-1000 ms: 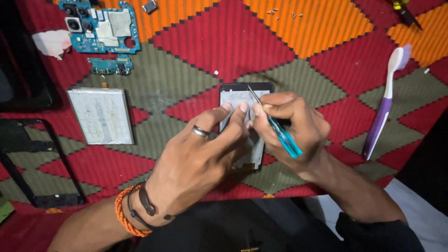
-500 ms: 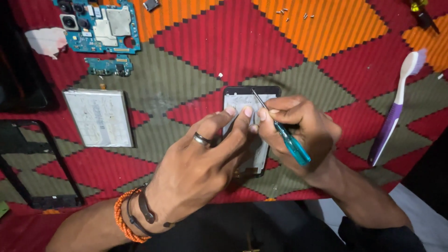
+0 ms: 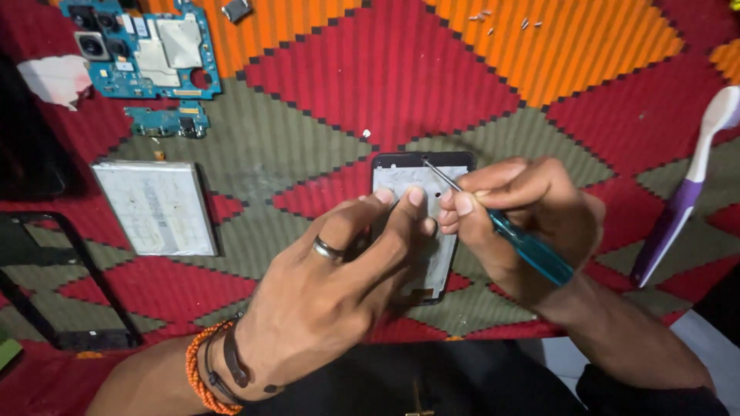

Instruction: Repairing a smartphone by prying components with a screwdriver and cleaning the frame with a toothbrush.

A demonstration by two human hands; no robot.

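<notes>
Head view looks straight down on a stripped phone frame (image 3: 420, 223) lying on a woven cloth (image 3: 401, 85), its dark rim up and its pale metal inner plate showing between the two hands. Left hand (image 3: 324, 300) lies over the lower part of the frame, its fingers (image 3: 412, 202) stretched forward and close together, the tips pressing on the plate just beside the tool tip; a ring sits on one of them. Right hand (image 3: 524, 219) pinches a blue-handled screwdriver (image 3: 532, 250) between thumb and forefinger, the other fingers curled beneath, and the thin shaft slants up past the fingertips to the frame's top edge. To do this well, I judge the left fingers should bear down flat so the frame cannot slide on the soft cloth, and the tip should be worked lightly and at a low angle, since a slip could gouge the plate or jab the fingertips beside it. Well left of the left hand lie a flat battery (image 3: 158, 208) and an empty black bezel (image 3: 54, 285); far beyond the fingers sits a blue circuit board (image 3: 146, 50), with tiny screws (image 3: 486, 19) scattered on the orange band. A purple-and-white toothbrush (image 3: 682, 204) lies right of the right hand. Nothing of the room shows beyond the cloth's red, orange and grey-green diamond pattern.
</notes>
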